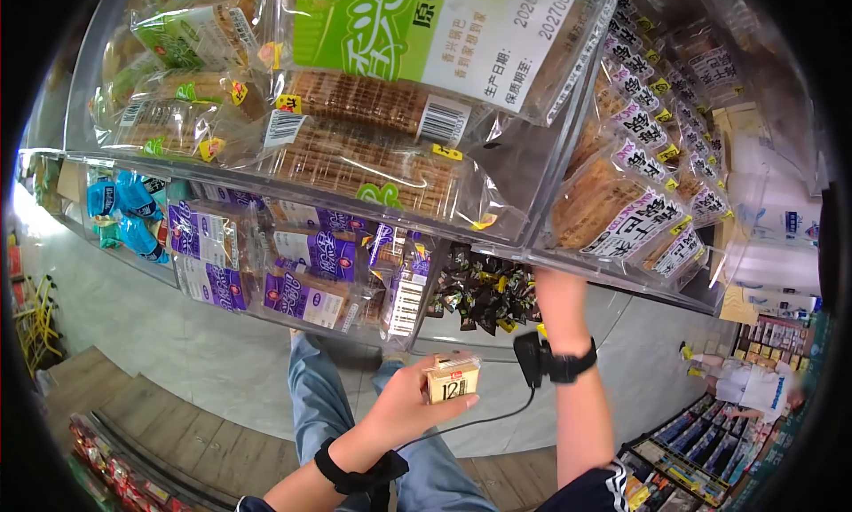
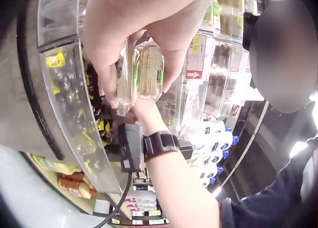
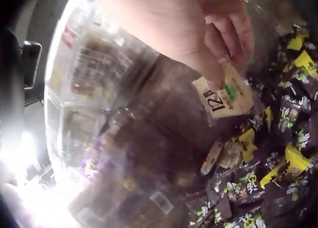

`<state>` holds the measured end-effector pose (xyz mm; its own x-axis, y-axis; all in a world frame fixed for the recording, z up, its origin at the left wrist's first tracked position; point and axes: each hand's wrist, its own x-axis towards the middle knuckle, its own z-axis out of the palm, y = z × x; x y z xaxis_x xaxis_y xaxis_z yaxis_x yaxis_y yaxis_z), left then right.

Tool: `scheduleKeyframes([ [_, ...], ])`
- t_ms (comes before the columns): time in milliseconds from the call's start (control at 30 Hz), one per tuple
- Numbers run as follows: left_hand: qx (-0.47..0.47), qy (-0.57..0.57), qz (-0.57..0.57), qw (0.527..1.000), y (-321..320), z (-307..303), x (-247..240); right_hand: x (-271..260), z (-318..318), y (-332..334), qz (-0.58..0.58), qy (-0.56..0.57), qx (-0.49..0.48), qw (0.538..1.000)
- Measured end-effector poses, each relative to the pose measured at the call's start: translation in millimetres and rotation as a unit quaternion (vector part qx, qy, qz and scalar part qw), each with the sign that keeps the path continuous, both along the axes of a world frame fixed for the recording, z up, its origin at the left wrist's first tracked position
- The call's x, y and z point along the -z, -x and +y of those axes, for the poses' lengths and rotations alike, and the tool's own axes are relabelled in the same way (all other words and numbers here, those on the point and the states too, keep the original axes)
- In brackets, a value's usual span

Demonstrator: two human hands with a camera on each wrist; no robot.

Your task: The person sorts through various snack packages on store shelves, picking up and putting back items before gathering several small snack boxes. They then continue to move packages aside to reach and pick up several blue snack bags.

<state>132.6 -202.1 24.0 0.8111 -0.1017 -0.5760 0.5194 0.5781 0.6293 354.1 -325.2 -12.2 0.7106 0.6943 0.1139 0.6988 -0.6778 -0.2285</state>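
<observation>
My left hand (image 1: pixel 404 407) grips a small clear-wrapped packet of pale crackers (image 1: pixel 453 381) with "12" on its label. In the left wrist view the thumb and fingers of that hand (image 2: pixel 144 19) bracket the wrapped crackers (image 2: pixel 141 71). My right hand (image 1: pixel 561 299) reaches into the lower bin, its fingers hidden by the upper shelf in the head view. The right wrist view shows this hand (image 3: pixel 194 34) pinching a cream-coloured packet (image 3: pixel 228 96), also marked "12", over black-wrapped sweets (image 3: pixel 248 188).
Above the hands is a clear acrylic bin (image 1: pixel 355 192) of rice-cracker packs. Purple-labelled packs (image 1: pixel 311 255) fill the bin at left; more wrapped crackers (image 1: pixel 621 201) stand at right. A cable (image 1: pixel 479 421) runs between the wrists. Another person (image 1: pixel 754 383) is farther off at right.
</observation>
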Motion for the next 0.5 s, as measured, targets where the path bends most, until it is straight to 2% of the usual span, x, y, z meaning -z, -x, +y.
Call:
scheduleKeyframes([
  [33,-0.008,0.02,0.014,1.0,-1,0,0,-11,-6,6,0.005,-0.002,0.03,1.0],
  [67,-0.035,0.019,-0.007,0.999,-3,-2,1,-19,-11,14,0.132,-0.088,0.103,0.982],
  [100,-0.062,0.018,-0.029,0.997,-5,-4,1,-29,-16,24,0.254,-0.172,0.174,0.936],
  [133,-0.09,0.017,-0.05,0.995,-7,-7,1,-40,-19,34,0.368,-0.251,0.24,0.862],
  [200,-0.121,0.04,-0.033,0.991,-10,-10,-2,-63,-20,60,0.467,-0.283,0.255,0.798],
  [300,-0.155,0.123,-0.018,0.98,-14,-14,-8,-68,-29,85,0.583,-0.276,0.212,0.734],
  [333,-0.163,0.159,-0.015,0.974,-16,-14,-10,-67,-28,89,0.593,-0.275,0.202,0.729],
  [400,-0.167,0.138,-0.016,0.976,-15,-12,-12,-67,-26,95,0.613,-0.276,0.183,0.717],
  [433,-0.169,0.127,-0.018,0.977,-14,-10,-13,-68,-25,87,0.606,-0.234,0.176,0.739],
  [500,-0.152,0.087,-0.007,0.985,-10,-8,-17,-60,-17,65,0.502,-0.199,0.134,0.831],
])
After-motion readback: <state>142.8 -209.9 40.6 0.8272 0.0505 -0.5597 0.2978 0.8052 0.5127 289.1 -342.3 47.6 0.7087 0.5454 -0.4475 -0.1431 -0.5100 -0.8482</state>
